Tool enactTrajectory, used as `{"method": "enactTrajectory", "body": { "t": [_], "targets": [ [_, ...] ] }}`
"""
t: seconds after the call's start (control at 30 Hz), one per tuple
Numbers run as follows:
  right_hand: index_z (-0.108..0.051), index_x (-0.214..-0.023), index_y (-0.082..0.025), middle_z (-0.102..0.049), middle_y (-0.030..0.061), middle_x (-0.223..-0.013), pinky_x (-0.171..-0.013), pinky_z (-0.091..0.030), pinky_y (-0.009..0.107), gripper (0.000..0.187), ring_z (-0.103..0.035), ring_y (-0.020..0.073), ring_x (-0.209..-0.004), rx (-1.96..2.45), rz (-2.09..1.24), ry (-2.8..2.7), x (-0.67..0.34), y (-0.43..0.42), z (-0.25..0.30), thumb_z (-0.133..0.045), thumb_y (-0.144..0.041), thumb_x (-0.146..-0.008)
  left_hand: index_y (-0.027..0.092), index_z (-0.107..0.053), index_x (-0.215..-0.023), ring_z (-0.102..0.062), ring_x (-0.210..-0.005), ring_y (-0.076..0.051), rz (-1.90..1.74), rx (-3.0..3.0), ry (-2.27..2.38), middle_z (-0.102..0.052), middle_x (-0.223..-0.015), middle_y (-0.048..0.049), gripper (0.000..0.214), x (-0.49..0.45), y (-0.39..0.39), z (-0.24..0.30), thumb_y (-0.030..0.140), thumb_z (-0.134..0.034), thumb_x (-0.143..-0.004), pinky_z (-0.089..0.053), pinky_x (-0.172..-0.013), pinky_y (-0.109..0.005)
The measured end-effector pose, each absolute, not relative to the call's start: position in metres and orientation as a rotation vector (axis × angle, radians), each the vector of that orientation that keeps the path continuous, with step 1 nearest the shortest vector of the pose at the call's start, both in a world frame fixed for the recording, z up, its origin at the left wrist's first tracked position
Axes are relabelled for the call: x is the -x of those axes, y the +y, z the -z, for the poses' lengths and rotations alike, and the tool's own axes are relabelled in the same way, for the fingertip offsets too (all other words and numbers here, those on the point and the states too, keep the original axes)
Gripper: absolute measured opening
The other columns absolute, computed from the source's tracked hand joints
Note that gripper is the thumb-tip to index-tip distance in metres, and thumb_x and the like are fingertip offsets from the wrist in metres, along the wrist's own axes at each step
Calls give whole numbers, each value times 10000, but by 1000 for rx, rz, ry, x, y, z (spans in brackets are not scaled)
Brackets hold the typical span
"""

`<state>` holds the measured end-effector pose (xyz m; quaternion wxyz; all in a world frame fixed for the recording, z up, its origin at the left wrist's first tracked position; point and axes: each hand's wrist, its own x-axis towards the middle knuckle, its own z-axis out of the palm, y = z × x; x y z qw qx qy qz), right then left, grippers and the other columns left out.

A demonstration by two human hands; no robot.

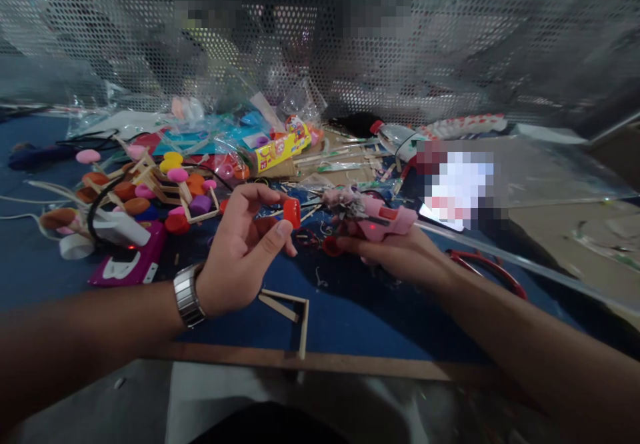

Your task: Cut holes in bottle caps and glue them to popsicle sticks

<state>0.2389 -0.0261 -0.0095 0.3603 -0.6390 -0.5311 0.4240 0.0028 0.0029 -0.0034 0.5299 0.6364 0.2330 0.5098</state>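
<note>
Two grips work close together over the bench (pixel 380 337): my left grip (pixel 235 257) pinches a red cap (pixel 292 213) between thumb and fingers, and my right grip (pixel 390 251) is closed around a pink glue gun (pixel 395 223), its nozzle pointing left toward the cap but apart from it. I can't tell whether there is any glue on the cap. As I judge it, a fair share is done: on the left lies a cluster of wooden sticks and coloured caps (pixel 201 204), many of them apparently joined. What I take to be left is the cap I'm holding, attached to nothing I can see, and the bare stick frame (pixel 304 324) at the near edge, with no caps on it. Another red cap (pixel 331 245) sits just below the gun, by my right fingers. The bench top is blue and crowded: a purple device (pixel 157 247) on the left, a yellow packet (pixel 283 153) and clear plastic wrapping further off, a bottle (pixel 400 140) at far right, and nearer than that a bright screen (pixel 457 187), partly blurred out. Beyond the far edge rises a perforated metal partition (pixel 300 51); the room behind it is dim, and grey floor (pixel 125 404) shows below the near edge.
</note>
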Motion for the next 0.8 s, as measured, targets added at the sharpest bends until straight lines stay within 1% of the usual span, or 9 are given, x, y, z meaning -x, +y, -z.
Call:
{"method": "enactTrajectory", "body": {
  "t": [0.07,0.13,0.2,0.3,0.43,0.53,0.63,0.73,0.8],
  "targets": [
    [-704,-853,-267,-721,3,-793,-677,-596,347,295,-682,217,-742,1533,-1145,-1420,-237,-25,11,-865,-384,-636,201,-488,-1081,-674,-634,-55,-1208,-1540,558,-541,-1147,-42,191,-2,2,3,229,-637,-966,-572,-612,-211],
    [-689,-944,-277,-754,11,-912,-854,-614,403,358,-724,245,-892,1439,-1236,-1413,-234,-24,13,-851,-308,-626,202,-486,-1067,-669,-631,-54,-1185,-1552,559,-540,-1148,-43,179,-2,1,2,228,-633,-968,-573,-604,-212],
    [-667,-1013,-265,-760,23,-958,-921,-606,438,429,-738,254,-932,1447,-1282,-1394,-233,-24,16,-839,-283,-621,203,-483,-1056,-662,-621,-51,-1165,-1554,558,-544,-1147,-44,174,-1,0,1,232,-631,-970,-575,-595,-210],
    [-654,-1042,-235,-757,42,-965,-925,-608,454,452,-745,260,-915,1490,-1242,-1437,-234,-25,21,-824,-276,-625,204,-483,-1052,-652,-605,-48,-1150,-1554,564,-553,-1148,-48,175,-1,-1,1,243,-633,-971,-574,-581,-208],
    [-657,-1023,-226,-758,46,-979,-884,-613,418,391,-738,242,-891,1522,-1143,-1578,-237,-24,18,-788,-247,-655,201,-483,-1053,-647,-606,-46,-1123,-1561,559,-577,-1172,-62,179,-1,-2,2,250,-636,-973,-579,-585,-208],
    [-676,-980,-229,-753,25,-917,-850,-606,398,307,-726,236,-844,1558,-1024,-1742,-237,-24,11,-760,-247,-685,199,-481,-1060,-648,-617,-48,-1098,-1562,539,-592,-1191,-73,179,0,-3,2,252,-632,-978,-586,-594,-207],
    [-679,-939,-225,-742,18,-886,-829,-591,387,249,-712,238,-822,1557,-946,-1808,-237,-25,9,-745,-286,-707,200,-486,-1065,-650,-634,-48,-1087,-1587,531,-591,-1217,-81,177,1,-4,3,261,-631,-982,-586,-609,-206],
    [-643,-951,-225,-727,18,-877,-783,-585,382,302,-696,237,-804,1543,-979,-1711,-237,-26,13,-762,-350,-703,203,-495,-1068,-659,-649,-55,-1056,-1619,538,-595,-1205,-75,177,2,-5,4,272,-633,-981,-588,-635,-212],
    [-632,-950,-229,-715,17,-875,-781,-582,381,322,-684,233,-807,1523,-1011,-1652,-237,-27,15,-773,-380,-703,205,-498,-1080,-678,-689,-75,-1014,-1641,532,-609,-1173,-72,190,2,-4,4,277,-639,-976,-594,-674,-226]
  ]
}}
